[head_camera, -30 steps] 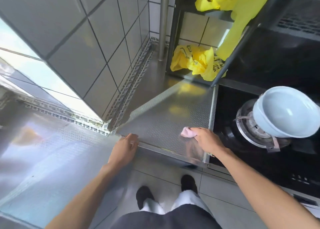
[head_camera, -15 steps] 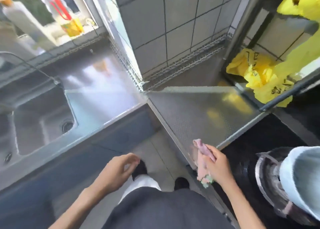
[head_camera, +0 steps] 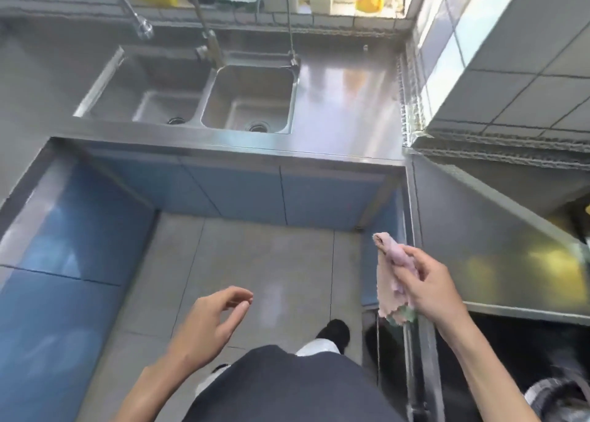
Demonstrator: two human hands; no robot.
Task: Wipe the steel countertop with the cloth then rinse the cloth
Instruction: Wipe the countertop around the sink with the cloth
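cloth [head_camera: 392, 273] in right hand [head_camera: 429, 289], prob. off countertop [head_camera: 485, 230]

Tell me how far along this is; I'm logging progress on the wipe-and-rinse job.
Wiping looks finished: the cloth is off the steel countertop, hanging from the right hand. In hand: carrying it, left hand empty. Left: rinsing at the sink, which is across the floor, no water visibly running.

**One Head Camera, Looking Down and Forward**

Only one view existed, so no scene was shared with another. The wide-angle camera sat on the person's head and faced forward and down. Both hands were close below it: the left hand [head_camera: 207, 322] and the right hand [head_camera: 431, 289]. Beyond the fingertips, farther away, lay the double sink [head_camera: 204, 70] and the steel countertop [head_camera: 348, 108].
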